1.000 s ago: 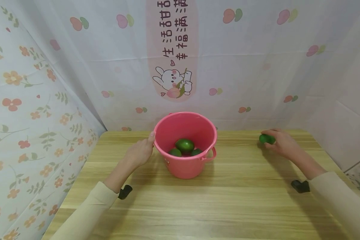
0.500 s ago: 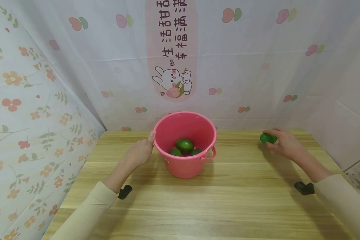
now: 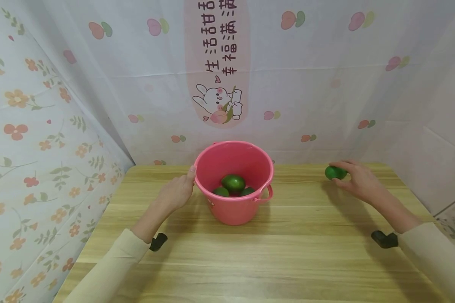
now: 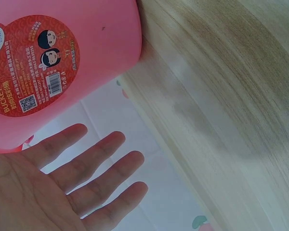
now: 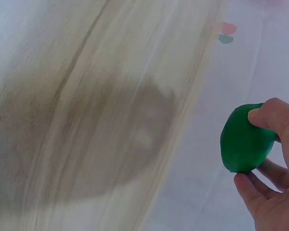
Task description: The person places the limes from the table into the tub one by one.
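Note:
A pink bucket (image 3: 235, 214) stands upright near the back middle of the table, with several green fruits (image 3: 233, 183) lying inside. My left hand (image 3: 178, 190) is at its left side, thumb at the rim. The left wrist view has that hand's four fingers stretched out and spread beside the labelled bucket wall (image 4: 106, 53); the thumb is out of sight there. Toward the back right, my right hand (image 3: 358, 180) pinches a smooth green oval fruit (image 3: 334, 173) between thumb and fingers. In the right wrist view the fruit (image 5: 245, 142) shows against the cloth, over the table's back edge.
The wooden table (image 3: 227, 265) reaches back to a printed white curtain (image 3: 148, 84). Flowered cloth (image 3: 41, 168) hangs along the left. A bucket handle (image 3: 267, 195) sticks out on the right side. Black wrist pieces show under the left forearm (image 3: 158, 242) and the right forearm (image 3: 384, 239).
My right wrist has shifted slightly right, and the fruit in its fingers has turned a little, showing more on the left. The left hand and the bucket have stayed in place.

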A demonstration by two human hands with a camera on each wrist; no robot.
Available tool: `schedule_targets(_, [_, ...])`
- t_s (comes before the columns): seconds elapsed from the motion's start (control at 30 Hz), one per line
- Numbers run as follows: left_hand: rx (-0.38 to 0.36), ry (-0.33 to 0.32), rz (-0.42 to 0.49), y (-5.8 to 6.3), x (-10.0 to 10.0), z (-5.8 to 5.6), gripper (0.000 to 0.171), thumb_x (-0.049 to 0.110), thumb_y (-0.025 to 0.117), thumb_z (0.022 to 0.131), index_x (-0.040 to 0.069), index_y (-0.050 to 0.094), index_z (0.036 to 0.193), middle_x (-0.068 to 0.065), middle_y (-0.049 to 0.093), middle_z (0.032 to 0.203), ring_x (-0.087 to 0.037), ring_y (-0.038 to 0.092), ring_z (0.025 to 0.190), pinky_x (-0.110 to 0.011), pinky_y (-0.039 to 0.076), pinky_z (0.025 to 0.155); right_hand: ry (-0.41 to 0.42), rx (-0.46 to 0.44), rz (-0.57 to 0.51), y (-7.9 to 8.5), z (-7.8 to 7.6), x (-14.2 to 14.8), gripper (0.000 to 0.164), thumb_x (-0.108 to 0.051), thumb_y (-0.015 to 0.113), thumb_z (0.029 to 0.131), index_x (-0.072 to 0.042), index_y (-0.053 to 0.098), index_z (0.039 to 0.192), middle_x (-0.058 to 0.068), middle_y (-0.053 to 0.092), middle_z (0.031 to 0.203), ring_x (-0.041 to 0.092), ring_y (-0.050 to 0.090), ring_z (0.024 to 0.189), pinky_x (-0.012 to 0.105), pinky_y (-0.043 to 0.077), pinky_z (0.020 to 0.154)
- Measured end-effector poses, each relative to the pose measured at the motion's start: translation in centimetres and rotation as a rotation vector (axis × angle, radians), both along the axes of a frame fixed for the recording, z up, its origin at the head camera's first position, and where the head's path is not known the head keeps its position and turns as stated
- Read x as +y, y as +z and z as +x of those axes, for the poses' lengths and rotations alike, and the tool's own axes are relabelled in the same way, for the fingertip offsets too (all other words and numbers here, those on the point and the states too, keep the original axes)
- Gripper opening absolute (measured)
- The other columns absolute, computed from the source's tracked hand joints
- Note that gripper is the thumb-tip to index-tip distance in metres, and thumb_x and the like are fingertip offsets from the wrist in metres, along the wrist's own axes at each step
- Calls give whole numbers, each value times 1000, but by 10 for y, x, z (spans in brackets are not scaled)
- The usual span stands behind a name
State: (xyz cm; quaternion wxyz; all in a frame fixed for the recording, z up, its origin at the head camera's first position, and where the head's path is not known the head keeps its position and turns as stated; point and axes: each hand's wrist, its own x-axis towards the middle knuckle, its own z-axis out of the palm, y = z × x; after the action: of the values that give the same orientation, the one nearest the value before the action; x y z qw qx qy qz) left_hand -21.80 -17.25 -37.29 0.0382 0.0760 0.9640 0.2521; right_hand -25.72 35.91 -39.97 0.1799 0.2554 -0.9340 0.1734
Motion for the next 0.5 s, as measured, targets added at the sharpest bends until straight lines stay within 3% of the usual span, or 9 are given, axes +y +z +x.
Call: schedule_targets(0.5, [5,-4,10,0,0,0,97,64,-5,102,4,66,132,-16,64,130,-37,61,118,-61,46,92,89,79,-40,14,1,-26,52,4,85,76,1,66,124,23,64,112,40,62,95,56,51,74])
